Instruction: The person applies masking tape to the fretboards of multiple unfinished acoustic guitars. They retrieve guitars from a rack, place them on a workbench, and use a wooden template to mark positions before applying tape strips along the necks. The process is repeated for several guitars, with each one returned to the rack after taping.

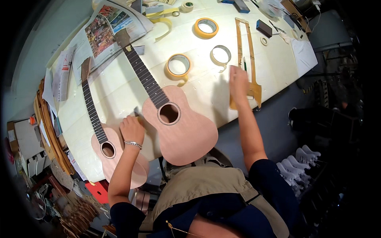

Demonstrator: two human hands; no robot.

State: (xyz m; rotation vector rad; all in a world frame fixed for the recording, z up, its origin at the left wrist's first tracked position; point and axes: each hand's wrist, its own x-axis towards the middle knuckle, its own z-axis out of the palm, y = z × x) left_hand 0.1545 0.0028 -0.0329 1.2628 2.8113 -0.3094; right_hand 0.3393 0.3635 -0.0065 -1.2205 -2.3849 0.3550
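Nearest to us, the bigger wooden instrument (184, 131) lies on its back, its round end reaching past the table edge; we suppose it is placed so to bring the body close to the person. On its left is the smaller wooden instrument (114, 137), also face up, with its neck pointing away, perhaps so both necks stay out of the working space. Between the two bodies we see the left hand (132, 129), fingers bent, next to a small grey piece (137, 112); we cannot tell if it grips this piece. The right hand (239, 85) is half curled and blurred, over the tan flat frame (251, 51); whether it touches or holds the frame, we cannot tell. Farther, the yellow tape roll (169, 69) and the orange tape roll (206, 36) lie flat, which probably keeps them from rolling away. Farther still, the newspaper (111, 23) lies under the bigger instrument's headstock, maybe protecting the table (198, 79)
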